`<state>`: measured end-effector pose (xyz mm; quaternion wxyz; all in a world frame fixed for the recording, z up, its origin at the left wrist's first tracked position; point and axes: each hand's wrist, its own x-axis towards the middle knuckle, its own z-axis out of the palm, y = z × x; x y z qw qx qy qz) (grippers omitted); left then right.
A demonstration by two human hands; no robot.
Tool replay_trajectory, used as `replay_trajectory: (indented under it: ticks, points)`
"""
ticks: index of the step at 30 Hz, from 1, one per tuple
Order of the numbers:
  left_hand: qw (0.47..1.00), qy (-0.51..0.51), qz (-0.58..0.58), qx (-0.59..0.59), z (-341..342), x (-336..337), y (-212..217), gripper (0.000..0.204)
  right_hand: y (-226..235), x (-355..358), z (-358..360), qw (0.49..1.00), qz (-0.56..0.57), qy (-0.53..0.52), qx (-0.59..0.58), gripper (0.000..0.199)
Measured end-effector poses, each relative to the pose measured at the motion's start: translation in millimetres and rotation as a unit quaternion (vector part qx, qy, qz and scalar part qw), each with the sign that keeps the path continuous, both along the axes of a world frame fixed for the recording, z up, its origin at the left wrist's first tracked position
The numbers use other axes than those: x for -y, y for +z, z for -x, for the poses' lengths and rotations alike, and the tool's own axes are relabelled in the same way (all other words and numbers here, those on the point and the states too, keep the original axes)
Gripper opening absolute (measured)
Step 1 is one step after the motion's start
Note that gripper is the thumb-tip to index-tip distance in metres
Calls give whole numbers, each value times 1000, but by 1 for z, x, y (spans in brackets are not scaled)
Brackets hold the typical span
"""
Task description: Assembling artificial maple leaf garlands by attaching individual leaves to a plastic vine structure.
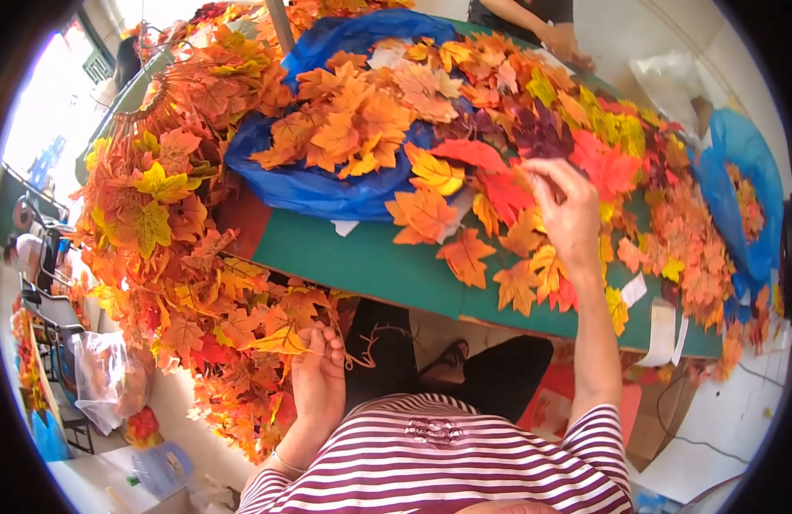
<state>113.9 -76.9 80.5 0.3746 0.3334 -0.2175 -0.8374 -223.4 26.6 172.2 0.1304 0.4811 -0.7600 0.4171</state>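
At the table's front edge, my left hand [319, 377] is closed in a pinch on the thin brown stem [375, 338] of an artificial leaf garland. Short bare twigs stick out of this stem, and a yellow-orange leaf [280, 342] lies against the fingers. My right hand [567, 210] reaches over the table, thumb and fingers pinched together at a red artificial maple leaf [506, 193]. Below and beside it lie loose orange and yellow maple leaves [465, 257]. A dark red bunch of leaves [542, 128] is just beyond the fingertips.
Finished-looking leaf garlands [177, 257] hang thickly on the left. Orange leaves fill a blue plastic bag [302, 184] on the green table [362, 265]; another blue bag [739, 188] stands at the right end. Across the table a person's arm [529, 21] shows. White paper strips [662, 334] hang over the front edge.
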Motion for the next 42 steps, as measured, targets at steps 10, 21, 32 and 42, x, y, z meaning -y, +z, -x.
replay_trajectory:
  ticks: [10,21,32,42]
  points:
    - [1000,27,-8,14,15,25,-1,10,-50,196,162,978,-180,-10,104,18]
    - [999,25,-30,18,9,40,-8,8,-80,241,170,977,-173,-72,99,15]
    - [999,-1,-39,5,0,36,-2,14,-37,196,187,986,34,-1,166,8]
    - [995,-40,-88,5,-24,2,3,48,35,82,-46,974,26,195,-109,9]
